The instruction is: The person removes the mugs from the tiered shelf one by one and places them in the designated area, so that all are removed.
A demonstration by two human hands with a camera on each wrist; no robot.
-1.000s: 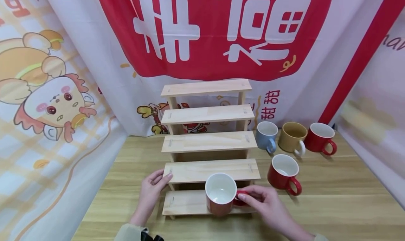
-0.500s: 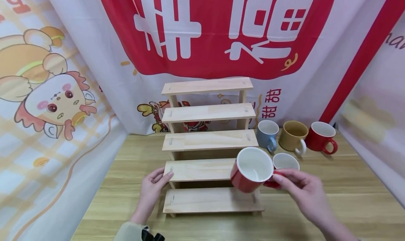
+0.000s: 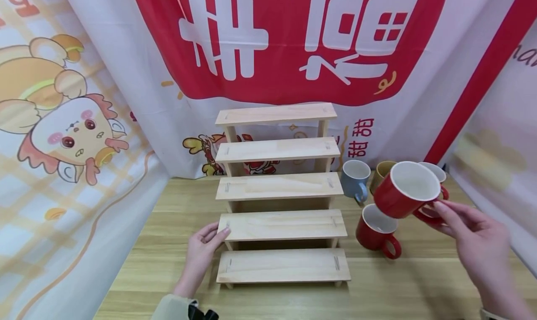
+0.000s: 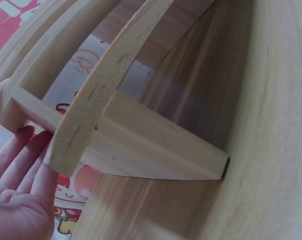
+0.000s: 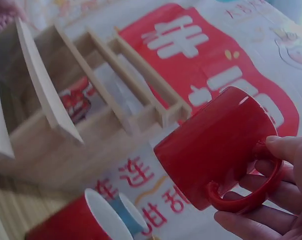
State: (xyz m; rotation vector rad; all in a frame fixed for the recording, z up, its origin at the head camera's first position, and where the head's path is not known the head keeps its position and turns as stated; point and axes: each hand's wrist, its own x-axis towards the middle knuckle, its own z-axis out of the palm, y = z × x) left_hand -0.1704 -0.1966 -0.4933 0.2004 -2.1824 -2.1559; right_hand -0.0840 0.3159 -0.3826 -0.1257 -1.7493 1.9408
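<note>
In the head view my right hand holds a red mug by its handle, raised at the right and tilted, its white inside showing. The right wrist view shows fingers and thumb hooked round the handle of that mug. My left hand grips the left end of the second-lowest board of a stepped wooden shelf, thumb on top and fingers beneath. From the left wrist, the shelf is seen from its end, with fingers at a board's edge.
Another red mug stands on the wooden table right of the shelf. Behind it are a blue mug, a partly covered tan mug and a mostly hidden mug. A printed curtain hangs behind the shelf.
My right hand has carried the red mug from over the lowest board rightward and back, past the shelf's end to above the other mugs. The left hand keeps its grip on the shelf.
</note>
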